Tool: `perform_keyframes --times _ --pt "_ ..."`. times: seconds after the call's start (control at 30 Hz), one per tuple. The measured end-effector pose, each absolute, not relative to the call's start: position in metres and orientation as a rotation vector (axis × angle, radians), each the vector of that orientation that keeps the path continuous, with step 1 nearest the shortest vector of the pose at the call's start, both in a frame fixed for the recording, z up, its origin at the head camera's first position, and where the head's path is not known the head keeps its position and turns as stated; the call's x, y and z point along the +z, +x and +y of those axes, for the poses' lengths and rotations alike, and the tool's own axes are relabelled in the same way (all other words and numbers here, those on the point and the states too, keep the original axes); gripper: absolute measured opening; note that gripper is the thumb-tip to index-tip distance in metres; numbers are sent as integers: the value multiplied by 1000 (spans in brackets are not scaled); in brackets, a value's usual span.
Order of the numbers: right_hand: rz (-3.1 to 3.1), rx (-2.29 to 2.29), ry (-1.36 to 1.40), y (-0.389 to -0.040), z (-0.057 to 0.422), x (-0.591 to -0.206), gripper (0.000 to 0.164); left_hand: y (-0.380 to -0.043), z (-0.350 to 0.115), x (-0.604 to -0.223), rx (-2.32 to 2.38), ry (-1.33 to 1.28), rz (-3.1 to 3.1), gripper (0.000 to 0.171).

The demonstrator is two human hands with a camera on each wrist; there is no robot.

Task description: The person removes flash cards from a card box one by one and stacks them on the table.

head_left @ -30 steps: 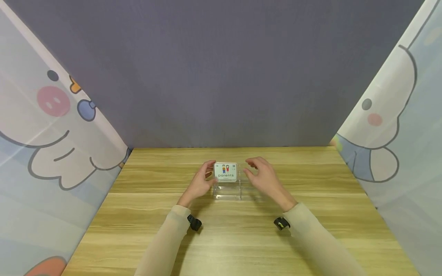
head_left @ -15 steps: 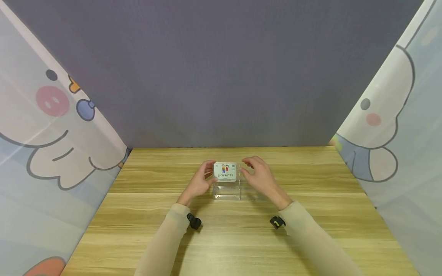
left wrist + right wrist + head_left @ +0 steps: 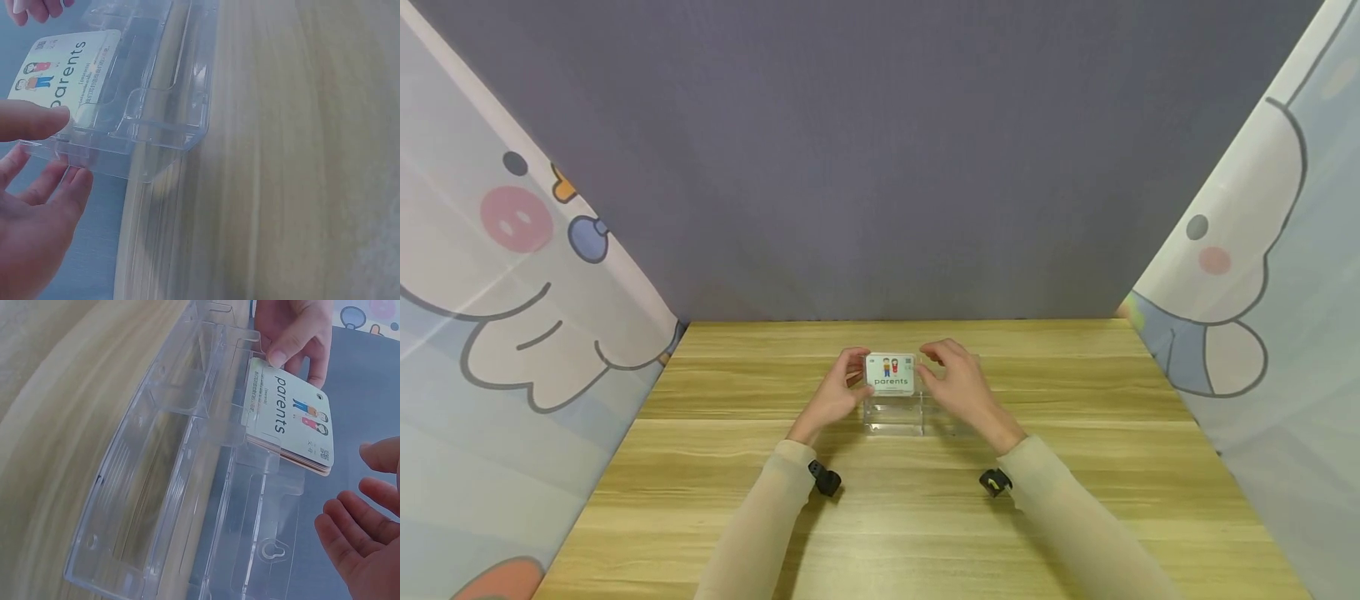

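A stack of flash cards [image 3: 890, 371] stands in the back left compartment of a clear plastic card holder [image 3: 893, 429]. The top card reads "parents" above two cartoon figures in the right wrist view, where several card edges [image 3: 294, 459] show. My left hand [image 3: 829, 400] grips the holder's left end. Its thumb [image 3: 31, 120] lies over the cards' lower left corner, and its fingers [image 3: 72, 194] curl behind and under the clear side. Close to the cards' right edge is my right hand [image 3: 961, 385], thumb and fingers apart with nothing between them in the right wrist view.
The holder has stepped compartments with a middle divider; bare clear slots [image 3: 144, 519] lie in front and at right. It stands on a wood-grain table [image 3: 910, 533]. A grey panel [image 3: 880, 167] rises behind the table, and cartoon-print curtains [image 3: 1247, 292] flank both sides.
My right hand has moved left, nearer to the cards' right edge. The left hand, cards and holder have stayed in place.
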State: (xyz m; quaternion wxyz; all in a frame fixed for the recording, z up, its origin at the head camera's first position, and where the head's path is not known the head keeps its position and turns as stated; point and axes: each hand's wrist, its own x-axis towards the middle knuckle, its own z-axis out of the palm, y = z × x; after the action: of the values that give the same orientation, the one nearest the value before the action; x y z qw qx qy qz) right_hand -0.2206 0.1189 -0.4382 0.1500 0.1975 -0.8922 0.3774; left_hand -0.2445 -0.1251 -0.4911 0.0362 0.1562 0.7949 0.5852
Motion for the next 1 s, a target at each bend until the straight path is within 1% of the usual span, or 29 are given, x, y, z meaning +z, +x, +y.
perform_keyframes --times 0.43,0.6,0.87,1.0 --pt "-2597 1030 589 -225 112 -441 33 -252 -123 -496 1790 482 2487 65" --pt "-2630 977 578 -228 110 -443 33 -251 -123 -496 1782 474 2467 68" --pt "-2661 957 592 -233 109 -442 35 -257 -130 -504 1796 571 2415 73" --pt "-2655 945 599 -233 107 -442 33 -257 -131 -505 1789 567 2409 70"
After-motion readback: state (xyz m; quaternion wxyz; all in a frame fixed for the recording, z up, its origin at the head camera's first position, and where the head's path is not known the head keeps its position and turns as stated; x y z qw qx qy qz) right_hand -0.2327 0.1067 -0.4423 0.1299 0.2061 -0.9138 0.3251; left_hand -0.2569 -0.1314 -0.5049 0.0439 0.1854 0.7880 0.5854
